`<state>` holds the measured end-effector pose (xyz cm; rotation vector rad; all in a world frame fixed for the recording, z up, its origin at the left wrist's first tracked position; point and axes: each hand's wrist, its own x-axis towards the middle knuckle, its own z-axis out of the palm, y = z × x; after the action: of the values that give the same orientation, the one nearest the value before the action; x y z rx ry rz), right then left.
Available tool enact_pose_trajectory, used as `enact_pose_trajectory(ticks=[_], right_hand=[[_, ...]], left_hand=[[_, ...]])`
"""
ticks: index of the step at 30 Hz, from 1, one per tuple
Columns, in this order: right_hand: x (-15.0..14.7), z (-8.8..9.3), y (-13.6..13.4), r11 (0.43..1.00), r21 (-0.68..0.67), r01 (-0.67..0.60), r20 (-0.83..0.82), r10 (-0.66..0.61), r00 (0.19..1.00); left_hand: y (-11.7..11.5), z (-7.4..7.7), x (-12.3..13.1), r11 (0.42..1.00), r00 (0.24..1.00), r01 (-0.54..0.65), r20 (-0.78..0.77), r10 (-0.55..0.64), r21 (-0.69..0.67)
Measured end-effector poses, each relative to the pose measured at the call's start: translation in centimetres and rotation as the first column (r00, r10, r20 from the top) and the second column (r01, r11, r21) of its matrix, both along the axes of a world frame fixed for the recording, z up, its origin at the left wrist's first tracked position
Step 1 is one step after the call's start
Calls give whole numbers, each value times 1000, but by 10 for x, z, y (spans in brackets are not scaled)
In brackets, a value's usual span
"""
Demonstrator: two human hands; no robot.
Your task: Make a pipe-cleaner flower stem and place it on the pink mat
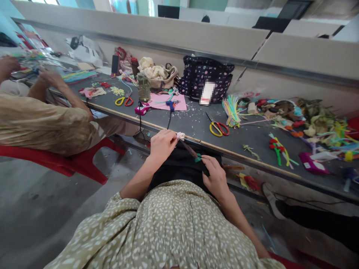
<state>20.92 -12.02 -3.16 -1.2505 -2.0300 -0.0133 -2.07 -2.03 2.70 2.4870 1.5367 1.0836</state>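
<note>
Over my lap, close to the table's front edge, I hold a small craft flower (181, 136) with a pale pink and white head. My left hand (164, 145) pinches it just beside the head. From there a thin brownish stem (190, 148) slants down to the right. At its lower end is a dark green piece (198, 158), with the fingertips of my right hand (214, 173) closed on it. Yellow-and-red-handled scissors (218, 129) lie on the table beyond my right hand. A blue glue gun (171, 105) rests on a pink sheet (182, 101) ahead.
A bundle of coloured pipe cleaners (232, 112) and a dotted dark bag (207, 76) stand at the back. Craft pieces crowd the right, by a purple box (312, 163). Another person's arm (67, 89) is at left, beside a red chair (92, 164). Cords hang over the edge.
</note>
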Motion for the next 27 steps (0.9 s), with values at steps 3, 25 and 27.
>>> enact_pose_trajectory(ticks=[3, 25, 27], right_hand=[[1, -4, 2, 998, -51, -34, -77, 30, 997], [3, -6, 1, 974, -226, 17, -464, -123, 877], [3, -7, 1, 969, -248, 3, -473, -124, 872]], left_hand=[[0, 0, -1, 1000, 1000, -1, -9, 1, 0], [25, -22, -12, 972, 874, 195, 427, -232, 128], [24, -21, -12, 957, 844, 229, 454, -286, 176]])
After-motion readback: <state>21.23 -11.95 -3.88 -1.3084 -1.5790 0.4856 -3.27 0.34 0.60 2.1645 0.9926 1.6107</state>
